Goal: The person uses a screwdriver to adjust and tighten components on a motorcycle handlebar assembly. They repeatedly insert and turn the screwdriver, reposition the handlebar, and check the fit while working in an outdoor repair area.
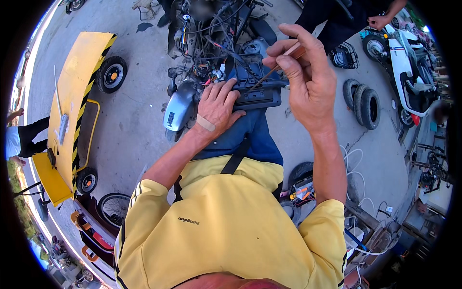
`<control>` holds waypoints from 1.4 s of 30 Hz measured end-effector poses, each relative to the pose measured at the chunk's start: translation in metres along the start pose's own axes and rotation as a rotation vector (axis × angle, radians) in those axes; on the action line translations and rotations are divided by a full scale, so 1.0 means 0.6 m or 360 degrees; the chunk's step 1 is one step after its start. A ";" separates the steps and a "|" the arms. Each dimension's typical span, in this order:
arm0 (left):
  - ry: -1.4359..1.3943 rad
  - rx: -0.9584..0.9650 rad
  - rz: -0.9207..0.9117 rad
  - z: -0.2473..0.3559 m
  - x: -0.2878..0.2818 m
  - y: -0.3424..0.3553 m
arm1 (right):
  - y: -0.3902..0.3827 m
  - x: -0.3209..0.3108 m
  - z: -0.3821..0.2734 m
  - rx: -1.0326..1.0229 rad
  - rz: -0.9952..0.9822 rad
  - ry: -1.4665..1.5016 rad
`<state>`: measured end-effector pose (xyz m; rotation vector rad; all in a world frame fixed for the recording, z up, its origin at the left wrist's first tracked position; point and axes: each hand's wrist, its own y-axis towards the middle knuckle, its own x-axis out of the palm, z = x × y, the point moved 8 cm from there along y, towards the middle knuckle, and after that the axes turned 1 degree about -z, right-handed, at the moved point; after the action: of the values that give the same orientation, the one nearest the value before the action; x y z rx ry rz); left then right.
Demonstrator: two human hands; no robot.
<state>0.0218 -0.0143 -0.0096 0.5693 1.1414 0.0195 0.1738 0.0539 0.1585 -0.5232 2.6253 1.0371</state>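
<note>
My right hand [310, 79] is closed around the reddish handle of a screwdriver [270, 72]. Its thin shaft slants down to the left, and the tip ends at or just over a dark plastic housing [260, 98] in front of my lap; whether it touches a screw is too small to tell. My left hand [219, 106] lies on the left end of that housing with fingers stretched out, a tan plaster on its wrist. Beyond the housing stands a partly stripped scooter [216, 43] with loose wires and connectors showing. A silver-blue rounded body part [179, 108] sits left of my left hand.
On the left stands a yellow cart [79, 72] with black wheels. Several loose tyres [369, 108] rest on the concrete at right, near a black basket [344, 55] and a white scooter [402, 62]. Other people stand at far left and top right. A white hose [356, 168] curls beside my right elbow.
</note>
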 end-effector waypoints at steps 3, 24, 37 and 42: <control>-0.0018 -0.0004 0.0006 -0.001 -0.002 0.000 | 0.001 0.003 0.002 0.0009 -0.0012 0.0000; 0.0009 0.0007 0.0007 0.001 0.000 -0.002 | 0.038 0.018 -0.020 -0.0114 -0.0421 -0.0277; 0.0007 0.0022 -0.0003 -0.006 0.010 -0.002 | 0.019 0.044 -0.028 -0.0278 -0.0061 -0.0456; 0.0012 0.0040 0.0028 -0.003 0.013 -0.001 | 0.023 0.046 -0.022 -0.0151 -0.0106 -0.0175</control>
<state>0.0233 -0.0118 -0.0173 0.6021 1.1456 0.0227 0.1417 0.0479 0.1657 -0.5542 2.4560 1.1404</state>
